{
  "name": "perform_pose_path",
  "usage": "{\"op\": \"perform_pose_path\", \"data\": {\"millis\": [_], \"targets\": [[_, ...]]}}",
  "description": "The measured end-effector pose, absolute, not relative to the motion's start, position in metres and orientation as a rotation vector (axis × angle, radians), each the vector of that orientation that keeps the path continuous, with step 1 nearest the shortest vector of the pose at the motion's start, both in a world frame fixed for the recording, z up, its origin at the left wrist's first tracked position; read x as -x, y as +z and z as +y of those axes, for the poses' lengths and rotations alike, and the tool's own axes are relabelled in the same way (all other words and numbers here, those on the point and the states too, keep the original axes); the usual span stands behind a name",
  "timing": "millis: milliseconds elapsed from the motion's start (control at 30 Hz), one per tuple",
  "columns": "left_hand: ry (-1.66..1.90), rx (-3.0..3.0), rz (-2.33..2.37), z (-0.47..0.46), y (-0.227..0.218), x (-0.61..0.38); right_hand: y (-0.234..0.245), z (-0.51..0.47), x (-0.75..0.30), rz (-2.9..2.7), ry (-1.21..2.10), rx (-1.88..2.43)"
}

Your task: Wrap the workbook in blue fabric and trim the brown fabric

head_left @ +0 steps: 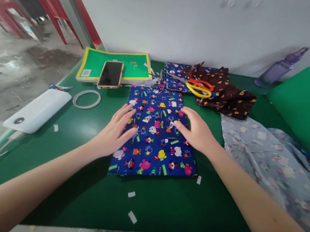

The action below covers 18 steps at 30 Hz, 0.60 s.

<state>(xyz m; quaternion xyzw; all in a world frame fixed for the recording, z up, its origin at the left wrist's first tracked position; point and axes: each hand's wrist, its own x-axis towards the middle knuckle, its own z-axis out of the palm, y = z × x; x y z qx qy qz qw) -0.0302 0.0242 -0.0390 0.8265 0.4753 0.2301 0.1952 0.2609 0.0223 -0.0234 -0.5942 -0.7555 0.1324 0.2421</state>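
A folded piece of blue fabric [155,146] printed with small cartoon animals lies flat on the green table [81,190]. My left hand [116,131] rests on its left edge with the fingers stretched out flat. My right hand [196,131] lies palm down on the fabric's upper right part, fingers spread and open. Neither hand holds anything.
Behind the fabric lie a green book [104,64] with a phone [111,74] on it, orange and yellow scissors [199,87] on brown fabric [224,93], and more blue fabric. A white power bank [39,109] and tape ring [86,98] sit left; pale fabric [274,167], a green cushion [309,103] and a purple bottle [279,68] right. Paper scraps dot the table.
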Motion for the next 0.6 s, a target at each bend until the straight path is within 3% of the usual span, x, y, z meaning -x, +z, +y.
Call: {"op": "perform_pose_path", "data": {"millis": [133,300,467,600], "targets": [[0.419,-2.479,1.350,0.021,-0.047,0.030,-0.014,0.000,-0.238,-2.339,0.159,1.454],[0.324,-2.574,1.388,0.022,-0.052,0.033,0.003,-0.038,-0.202,-2.683,0.272,1.006],[0.512,-2.440,1.387,0.021,-0.048,0.033,-0.006,-0.061,-0.167,-2.748,0.232,0.853],[0.678,-2.233,1.469,0.023,-0.046,0.036,-0.019,-0.058,-0.152,-2.745,-0.007,0.725]]}}
